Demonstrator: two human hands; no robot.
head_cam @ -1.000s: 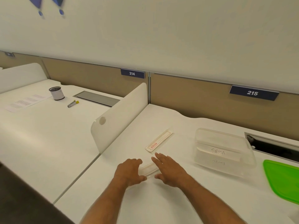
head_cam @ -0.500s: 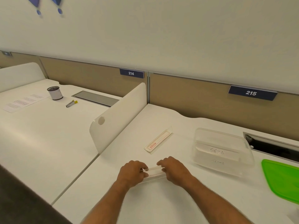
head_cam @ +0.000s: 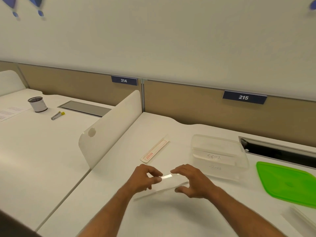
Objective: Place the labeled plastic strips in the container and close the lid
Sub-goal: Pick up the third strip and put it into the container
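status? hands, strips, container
Left hand and right hand hold a clear strip by its ends. Red-labeled strip lies on desk. Container open, green lid beside it. Path clear.

On the counter (head_cam: 171, 218), the container (head_cam: 219, 156) stands right of the centre, and the lid (head_cam: 289, 183) lies to its right, apart from it. One strip (head_cam: 154, 149) lies left of the container, behind the hands. Another strip (head_cam: 166, 177) is between the left hand (head_cam: 143, 179) and the right hand (head_cam: 191, 181), in front of the container. A divider (head_cam: 109, 129) stands at the left edge of the counter.
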